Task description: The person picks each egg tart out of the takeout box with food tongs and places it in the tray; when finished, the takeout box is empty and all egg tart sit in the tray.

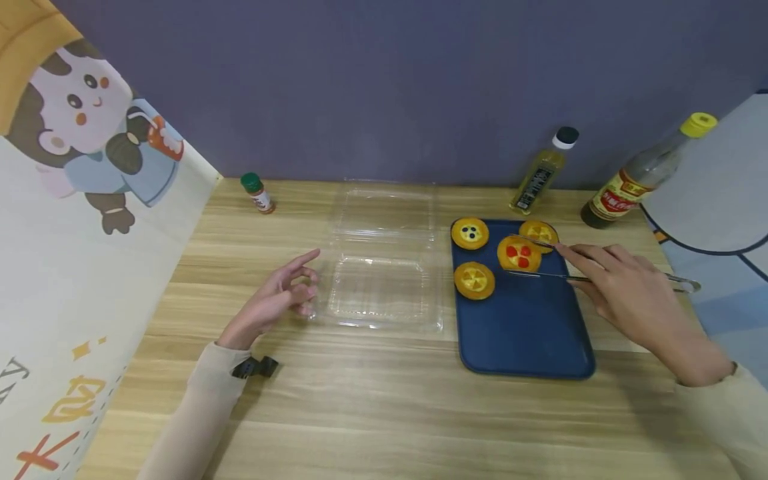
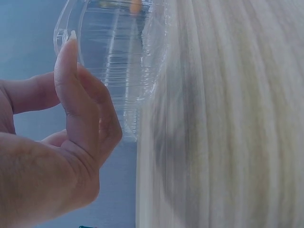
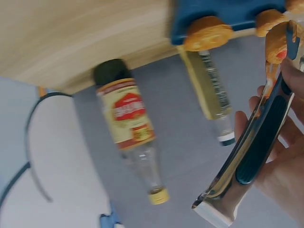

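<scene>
My right hand (image 1: 636, 300) grips metal tongs (image 3: 259, 147) with dark green handle pads. The tongs' two arms lie on either side of a tart with red topping (image 1: 519, 255), over the upper part of the blue tray (image 1: 522, 340). This tart overlaps a yellow-topped tart (image 1: 542, 233) behind it in the head view. On the tray's left side sit a tart with dark dots (image 1: 470, 233) and another yellow-topped tart (image 1: 474, 281). My left hand (image 1: 276, 297) holds nothing, fingers loosely bent, beside the left edge of a clear plastic container (image 1: 378, 323) with its lid folded back.
An oil bottle (image 1: 537, 180) with a black cap stands behind the tray. Right of it is a larger sauce bottle (image 1: 624, 190) with a yellow cap. A green-capped spice jar (image 1: 261, 197) stands at the back left. A dark wall panel (image 1: 372, 93) rises behind the wooden table (image 1: 372, 413).
</scene>
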The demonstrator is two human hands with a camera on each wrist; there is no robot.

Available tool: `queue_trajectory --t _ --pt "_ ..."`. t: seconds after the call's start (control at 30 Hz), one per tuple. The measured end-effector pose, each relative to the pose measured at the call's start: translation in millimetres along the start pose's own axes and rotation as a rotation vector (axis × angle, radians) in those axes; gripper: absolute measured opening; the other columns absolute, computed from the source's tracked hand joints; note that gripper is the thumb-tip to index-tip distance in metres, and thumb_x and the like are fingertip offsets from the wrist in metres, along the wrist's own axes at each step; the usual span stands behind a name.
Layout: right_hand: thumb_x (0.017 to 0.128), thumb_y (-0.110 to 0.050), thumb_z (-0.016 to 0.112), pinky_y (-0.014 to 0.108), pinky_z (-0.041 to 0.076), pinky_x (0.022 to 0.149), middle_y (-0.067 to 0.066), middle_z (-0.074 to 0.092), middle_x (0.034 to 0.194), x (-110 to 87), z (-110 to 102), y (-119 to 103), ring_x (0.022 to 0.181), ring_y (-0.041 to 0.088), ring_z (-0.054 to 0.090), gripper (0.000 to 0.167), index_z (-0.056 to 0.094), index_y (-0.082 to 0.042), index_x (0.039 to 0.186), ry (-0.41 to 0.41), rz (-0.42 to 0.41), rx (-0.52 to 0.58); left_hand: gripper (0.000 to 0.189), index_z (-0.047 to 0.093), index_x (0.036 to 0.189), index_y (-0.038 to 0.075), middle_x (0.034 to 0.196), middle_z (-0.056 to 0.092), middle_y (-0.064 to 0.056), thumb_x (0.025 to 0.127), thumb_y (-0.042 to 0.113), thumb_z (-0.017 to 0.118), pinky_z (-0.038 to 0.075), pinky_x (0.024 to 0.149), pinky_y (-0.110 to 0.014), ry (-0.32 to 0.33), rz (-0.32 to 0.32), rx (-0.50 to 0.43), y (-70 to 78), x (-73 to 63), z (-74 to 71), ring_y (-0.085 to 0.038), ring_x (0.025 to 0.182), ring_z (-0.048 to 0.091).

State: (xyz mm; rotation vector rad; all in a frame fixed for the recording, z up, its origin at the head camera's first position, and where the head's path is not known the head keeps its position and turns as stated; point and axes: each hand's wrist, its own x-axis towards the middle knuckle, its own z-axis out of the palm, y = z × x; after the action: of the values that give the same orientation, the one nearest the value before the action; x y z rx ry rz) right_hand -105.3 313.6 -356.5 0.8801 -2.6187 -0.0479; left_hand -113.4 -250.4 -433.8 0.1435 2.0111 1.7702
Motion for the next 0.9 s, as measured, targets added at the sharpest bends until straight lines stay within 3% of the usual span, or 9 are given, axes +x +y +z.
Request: queue_trajectory --t 0.13,0.2,0.27,0.37,0.7,0.9 --pt "0.108 -0.060 0.012 0.057 0.057 0.062 0.017 0.070 0.126 -14.2 1 11 0.096 0.040 0.065 0.078 0.060 -0.012 0.146 -0.036 0.038 -0.008 0.081 0.018 0.168 0.018 0.134 0.042 -0.023 0.098 -0.006 0.050 0.061 0.065 -0.022 -0.004 -0.002 0.001 0.2 -0.4 -0.5 -0.009 0.077 0.058" --pt "0.110 -0.051 0.038 0.057 0.056 0.061 0.019 0.071 0.126 -20.6 2 15 0.095 0.040 0.065 0.058 0.060 -0.012 0.146 -0.066 0.062 -0.016 0.081 0.018 0.168 0.019 0.135 0.042 -0.022 0.098 -0.006 0.050 0.061 0.065 -0.022 -0.006 -0.006 -0.007 0.5 -0.4 -0.8 -0.009 0.077 0.058" --pt "0.103 -0.034 0.065 0.057 0.055 0.060 0.020 0.071 0.125 -26.5 3 18 0.095 0.041 0.065 0.049 0.060 -0.011 0.146 -0.095 0.086 -0.020 0.081 0.018 0.168 0.020 0.135 0.041 -0.022 0.098 -0.006 0.050 0.061 0.065 -0.022 -0.012 -0.009 -0.014 0.6 -0.1 -1.3 -0.009 0.076 0.058" --pt "0.079 -0.007 0.086 0.057 0.055 0.060 0.021 0.071 0.123 -33.6 5 21 0.093 0.041 0.065 0.071 0.060 -0.009 0.145 -0.142 0.111 -0.025 0.081 0.017 0.168 0.019 0.136 0.041 -0.022 0.098 -0.006 0.050 0.061 0.065 -0.022 -0.019 -0.011 -0.021 0.6 0.6 -1.8 -0.009 0.077 0.058" --pt "0.073 -0.008 0.089 0.053 0.054 0.055 0.018 0.070 0.126 -44.3 11 21 0.095 0.039 0.065 0.075 0.061 -0.012 0.144 -0.222 0.129 0.005 0.080 0.017 0.169 0.019 0.137 0.041 -0.021 0.100 -0.005 0.050 0.061 0.065 -0.022 -0.028 -0.012 -0.033 1.2 0.8 -2.0 -0.008 0.076 0.058" --pt "0.075 -0.009 0.088 0.056 0.056 0.060 0.018 0.069 0.128 -46.9 12 21 0.099 0.039 0.065 0.076 0.060 -0.012 0.145 -0.238 0.138 0.000 0.080 0.015 0.169 0.017 0.137 0.041 -0.021 0.100 -0.005 0.049 0.061 0.064 -0.022 -0.029 -0.016 -0.040 1.9 0.2 -1.9 -0.008 0.075 0.058"
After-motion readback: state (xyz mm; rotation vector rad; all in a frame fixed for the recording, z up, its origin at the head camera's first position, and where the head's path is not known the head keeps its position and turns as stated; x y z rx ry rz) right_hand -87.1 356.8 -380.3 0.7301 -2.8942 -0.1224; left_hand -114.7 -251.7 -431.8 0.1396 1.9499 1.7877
